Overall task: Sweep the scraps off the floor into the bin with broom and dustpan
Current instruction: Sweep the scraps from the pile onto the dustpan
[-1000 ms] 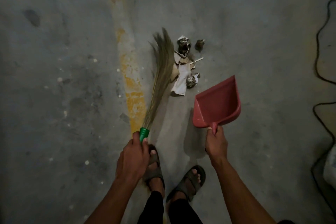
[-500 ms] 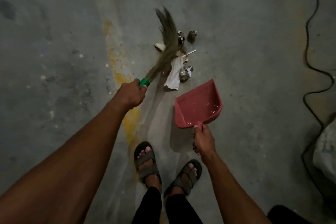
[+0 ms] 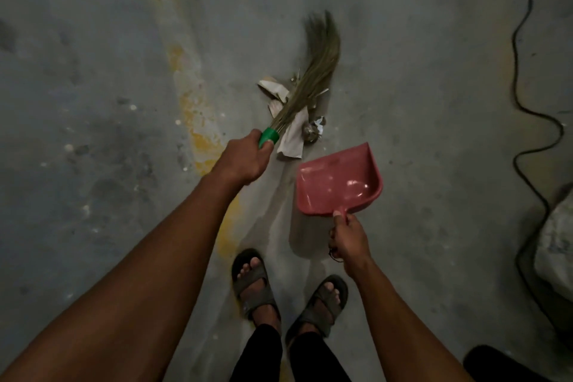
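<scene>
Scraps (image 3: pixel 293 124) lie mid-frame under my broom (image 3: pixel 313 71) (left hand (image 3: pixel 245 158) grips its green handle); my right hand (image 3: pixel 348 237) holds the red dustpan (image 3: pixel 338 180) just below them on the floor (image 3: pixel 93 71).

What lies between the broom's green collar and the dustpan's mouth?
Head view: a white paper scrap and a crumpled wad lie between green collar and dustpan.

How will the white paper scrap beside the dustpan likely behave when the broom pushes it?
The paper looks thin and creased, so it is probably light and floppy. Lying flat, it may slide or fold under the broom rather than roll. It could catch on the dustpan lip.
</scene>
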`<control>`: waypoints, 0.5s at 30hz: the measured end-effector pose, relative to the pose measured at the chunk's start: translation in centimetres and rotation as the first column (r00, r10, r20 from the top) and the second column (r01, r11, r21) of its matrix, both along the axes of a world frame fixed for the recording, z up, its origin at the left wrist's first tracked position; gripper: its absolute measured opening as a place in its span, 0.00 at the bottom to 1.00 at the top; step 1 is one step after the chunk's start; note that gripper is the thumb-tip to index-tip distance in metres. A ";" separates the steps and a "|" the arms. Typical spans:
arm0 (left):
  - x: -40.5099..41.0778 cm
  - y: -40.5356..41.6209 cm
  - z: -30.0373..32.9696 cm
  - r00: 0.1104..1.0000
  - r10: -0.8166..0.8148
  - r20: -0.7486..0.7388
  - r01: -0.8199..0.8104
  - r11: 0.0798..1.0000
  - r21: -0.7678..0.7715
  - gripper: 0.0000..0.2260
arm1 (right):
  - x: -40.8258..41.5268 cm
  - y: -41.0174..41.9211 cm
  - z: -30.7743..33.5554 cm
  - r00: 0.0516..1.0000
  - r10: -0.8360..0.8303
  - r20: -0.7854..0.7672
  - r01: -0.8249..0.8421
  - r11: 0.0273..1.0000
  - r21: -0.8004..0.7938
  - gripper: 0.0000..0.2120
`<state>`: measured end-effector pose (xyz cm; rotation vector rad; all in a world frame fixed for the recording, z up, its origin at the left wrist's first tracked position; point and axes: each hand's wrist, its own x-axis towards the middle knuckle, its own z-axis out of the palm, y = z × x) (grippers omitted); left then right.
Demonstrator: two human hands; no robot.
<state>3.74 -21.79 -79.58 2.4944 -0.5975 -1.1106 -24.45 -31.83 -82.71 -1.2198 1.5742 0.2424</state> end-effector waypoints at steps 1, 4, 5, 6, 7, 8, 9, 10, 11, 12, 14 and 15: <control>0.3 -0.5 -0.5 0.999 -0.019 -0.032 0.020 1.000 0.022 0.21 | 0.2 0.1 -0.1 0.999 -0.041 0.016 0.041 0.999 0.020 0.13; 0.3 0.8 -0.8 0.994 -0.043 -0.097 0.048 0.997 0.054 0.21 | 0.5 0.3 0.0 0.994 -0.098 0.044 0.095 0.993 0.069 0.15; -0.1 1.9 -0.5 0.994 -0.036 -0.106 0.040 0.999 0.036 0.21 | 0.4 0.4 0.0 0.994 -0.095 0.052 0.090 0.992 0.084 0.16; -0.5 3.0 -0.1 0.993 -0.019 -0.120 0.019 1.000 0.006 0.20 | 0.2 0.4 0.1 0.995 -0.084 0.058 0.078 0.993 0.093 0.17; -1.1 4.3 0.3 0.990 0.012 -0.142 -0.016 1.000 -0.027 0.20 | 0.0 0.5 0.2 0.996 -0.068 0.059 0.062 0.993 0.101 0.18; -1.5 5.5 0.9 0.983 0.049 -0.176 -0.061 0.996 -0.061 0.19 | -0.2 0.7 0.3 0.997 -0.051 0.054 0.045 0.994 0.104 0.19; -1.9 6.6 1.5 0.971 0.087 -0.223 -0.109 0.990 -0.090 0.19 | -0.2 0.9 0.4 0.998 -0.041 0.049 0.035 0.994 0.108 0.20; -2.1 7.5 2.0 0.955 0.122 -0.271 -0.158 0.981 -0.115 0.19 | -0.3 1.0 0.5 0.998 -0.034 0.044 0.029 0.993 0.112 0.20; -2.2 8.3 2.4 0.937 0.152 -0.315 -0.203 0.969 -0.138 0.19 | -0.4 1.2 0.5 0.998 -0.039 0.042 0.034 0.993 0.116 0.20; -2.1 8.7 2.6 0.915 0.180 -0.361 -0.252 0.954 -0.162 0.18 | -0.4 1.3 0.5 0.998 -0.051 0.041 0.046 0.991 0.122 0.21; -1.2 8.8 2.5 0.877 0.225 -0.425 -0.334 0.920 -0.203 0.12 | -0.4 1.4 0.6 0.994 -0.095 0.046 0.087 0.984 0.153 0.21; -0.7 8.6 2.3 0.869 0.243 -0.430 -0.359 0.909 -0.212 0.08 | -0.3 1.5 0.8 0.990 -0.128 0.063 0.115 0.977 0.178 0.21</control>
